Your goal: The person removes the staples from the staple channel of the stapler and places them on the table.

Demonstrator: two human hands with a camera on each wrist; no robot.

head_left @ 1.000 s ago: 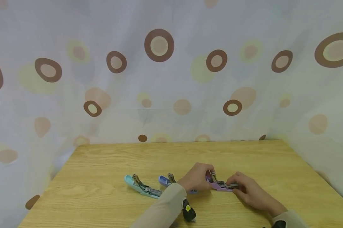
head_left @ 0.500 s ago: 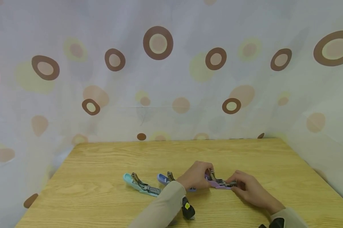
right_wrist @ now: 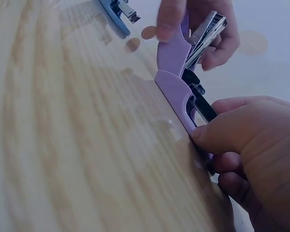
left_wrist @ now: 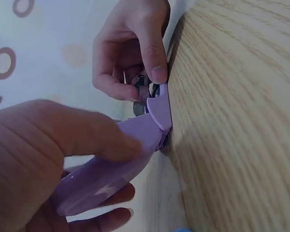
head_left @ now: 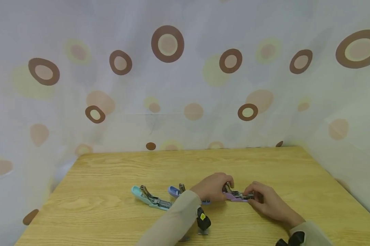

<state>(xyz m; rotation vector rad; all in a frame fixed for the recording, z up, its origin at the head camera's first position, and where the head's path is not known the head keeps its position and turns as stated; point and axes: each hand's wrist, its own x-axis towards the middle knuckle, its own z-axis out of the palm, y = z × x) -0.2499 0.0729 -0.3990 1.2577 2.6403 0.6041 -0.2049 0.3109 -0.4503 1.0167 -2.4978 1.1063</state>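
A purple stapler point(head_left: 235, 198) lies spread wide on the wooden table, its base along the surface and its handle raised. My left hand point(head_left: 212, 187) grips the raised handle, thumb along the purple shell in the left wrist view. My right hand point(head_left: 269, 203) pinches the far end of the base between thumb and fingers. In the right wrist view the metal staple channel point(right_wrist: 207, 39) stands out beside the lifted handle. Left of my hands lies a blue stapler point(head_left: 173, 191), spread open and partly hidden behind my left arm. Beyond it is a teal stapler point(head_left: 154, 202), also spread open.
Small flat grey pieces point(head_left: 202, 231) lie on the table by my left wrist, partly covered by the sleeve. The wooden table point(head_left: 111, 171) ends at a patterned curtain point(head_left: 191, 75) at the back, and the cloth also hangs along both sides.
The head view has tilted slightly. My left fingers have shifted a little over the purple stapler's raised part; the right hand keeps its pinch. The other staplers have not moved.
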